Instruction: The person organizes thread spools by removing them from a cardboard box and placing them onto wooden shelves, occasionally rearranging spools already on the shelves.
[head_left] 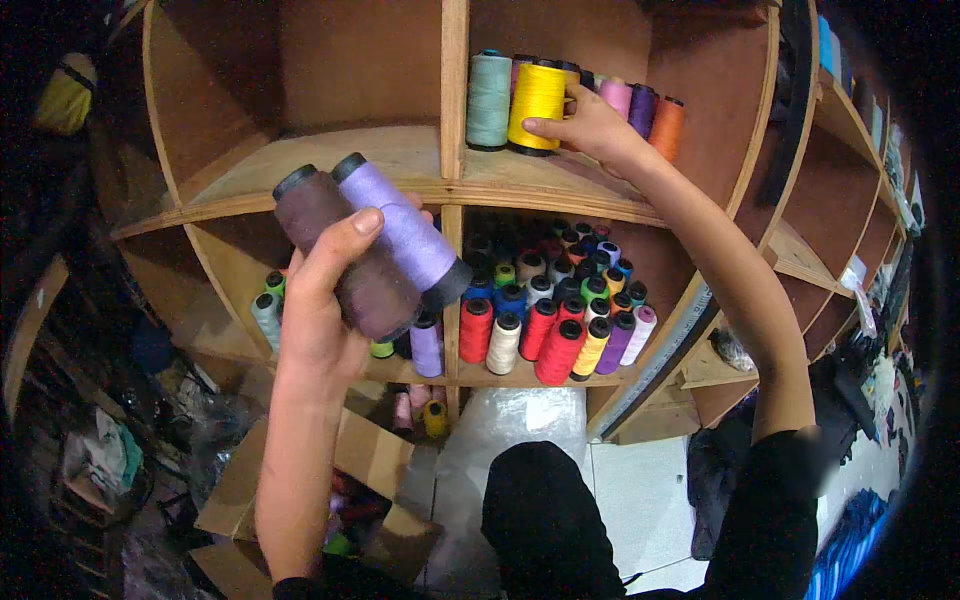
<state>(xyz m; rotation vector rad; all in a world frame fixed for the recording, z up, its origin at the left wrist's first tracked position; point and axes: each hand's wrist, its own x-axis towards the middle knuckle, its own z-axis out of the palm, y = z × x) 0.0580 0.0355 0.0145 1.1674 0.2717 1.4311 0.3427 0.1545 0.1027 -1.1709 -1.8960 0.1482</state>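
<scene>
My left hand is closed around two thread spools, a dark brown one and a lavender one, tilted side by side in front of the shelf. Up in the top right compartment, my right hand grips a yellow thread spool, thumb across its front and fingers behind. This spool stands upright beside a pale teal spool. Pink, dark purple and orange spools stand behind and right of my right hand, partly covered by it.
Below, a wooden compartment holds many spools, among them a red one. A wooden divider splits the shelf. A metal ruler runs along the right upright. An open cardboard box and a plastic-wrapped bundle lie beneath.
</scene>
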